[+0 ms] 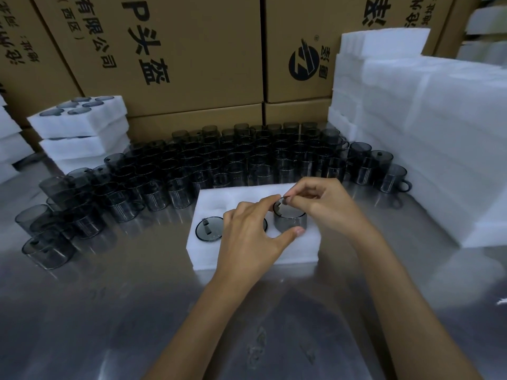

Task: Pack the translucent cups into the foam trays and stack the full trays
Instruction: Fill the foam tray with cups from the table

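A white foam tray (299,249) lies on the steel table in front of me. One smoky translucent cup (209,229) sits sunk in its front left pocket. A second cup (290,220) stands half out of the right pocket. My left hand (252,237) grips this cup, thumb on its near wall and fingers at the far rim. My right hand (326,204) pinches the cup's rim from the right. A third cup edge shows behind my left hand. Several loose cups (219,160) crowd the table behind the tray.
Stacked filled foam trays (90,127) stand at the back left. A tall pile of foam trays (428,138) rises on the right. Cardboard boxes (192,50) wall off the back. Bare steel table (109,311) spreads in front of the tray.
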Motion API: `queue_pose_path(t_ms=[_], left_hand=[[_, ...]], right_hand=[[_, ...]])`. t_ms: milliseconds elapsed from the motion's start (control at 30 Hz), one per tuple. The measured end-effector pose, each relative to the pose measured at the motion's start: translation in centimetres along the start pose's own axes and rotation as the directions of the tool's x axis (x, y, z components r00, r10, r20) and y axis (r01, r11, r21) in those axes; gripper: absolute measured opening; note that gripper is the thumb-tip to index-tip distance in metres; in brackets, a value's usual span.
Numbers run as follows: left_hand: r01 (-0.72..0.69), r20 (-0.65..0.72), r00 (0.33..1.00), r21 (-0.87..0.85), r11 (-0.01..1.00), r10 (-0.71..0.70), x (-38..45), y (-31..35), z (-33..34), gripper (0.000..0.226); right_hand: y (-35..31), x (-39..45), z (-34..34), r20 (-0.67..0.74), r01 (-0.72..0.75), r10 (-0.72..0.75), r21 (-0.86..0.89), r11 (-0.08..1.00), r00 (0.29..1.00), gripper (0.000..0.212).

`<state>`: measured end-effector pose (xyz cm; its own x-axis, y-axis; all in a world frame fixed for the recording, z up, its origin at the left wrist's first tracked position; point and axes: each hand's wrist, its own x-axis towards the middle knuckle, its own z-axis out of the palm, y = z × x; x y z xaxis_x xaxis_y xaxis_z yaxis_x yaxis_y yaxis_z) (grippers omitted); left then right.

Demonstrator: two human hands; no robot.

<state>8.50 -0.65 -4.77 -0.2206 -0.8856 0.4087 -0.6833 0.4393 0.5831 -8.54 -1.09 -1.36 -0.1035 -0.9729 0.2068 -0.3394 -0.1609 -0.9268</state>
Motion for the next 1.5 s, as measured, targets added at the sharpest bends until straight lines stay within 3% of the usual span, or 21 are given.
queue_pose_path(t_ms=[200,300,367,500,600,667,867,1167,1500], left_hand=[[-0.016,0.020,1.000,0.036,0.999,0.015,-0.1,0.0,-0.2,0.075],[-0.076,0.007,0.997,0.029,0.997,0.075,-0.4,0.5,-0.6,0.073],[-0.127,-0.017,0.992,0.074,0.989,0.129,-0.4,0.6,-0.8,0.068],[-0.292,-0.115,0.943,0.173,0.941,0.313,-0.6,0.7,-1.5,0.054],[-0.466,-0.162,0.860,0.133,0.875,0.483,-0.9,0.3,-1.5,0.038],[-0.517,-0.182,0.824,0.147,0.843,0.537,-0.9,0.1,-1.4,0.031],[-0.516,-0.191,0.827,0.112,0.849,0.528,-1.0,-0.2,-1.1,0.027],[-0.460,-0.176,0.869,0.058,0.886,0.462,-1.4,-0.5,-0.5,0.029],[-0.433,-0.220,0.862,0.148,0.889,0.456,-1.8,-0.8,-0.2,0.029]], right_hand=[[0.3,0.3,-0.4,0.008,-0.014,0.014,0.011,1.000,1.000,0.015],[0.4,0.2,-1.3,0.078,-0.041,0.043,-0.034,0.999,0.996,0.014],[0.2,0.2,-2.0,0.036,-0.050,0.051,-0.031,0.998,0.998,0.014],[-0.2,-1.3,-2.1,-0.228,0.165,-0.185,-0.105,0.981,0.956,0.024],[1.1,-4.1,-0.6,-0.141,0.369,-0.417,-0.275,0.888,0.898,0.041],[2.1,-5.2,0.2,-0.064,0.426,-0.476,-0.356,0.832,0.877,0.042],[2.6,-5.1,1.0,-0.130,0.450,-0.538,-0.406,0.795,0.833,0.036],[3.5,-5.7,1.7,-0.116,0.439,-0.549,-0.476,0.762,0.828,0.032],[4.6,-5.8,2.3,-0.130,0.340,-0.463,-0.513,0.788,0.877,0.033]])
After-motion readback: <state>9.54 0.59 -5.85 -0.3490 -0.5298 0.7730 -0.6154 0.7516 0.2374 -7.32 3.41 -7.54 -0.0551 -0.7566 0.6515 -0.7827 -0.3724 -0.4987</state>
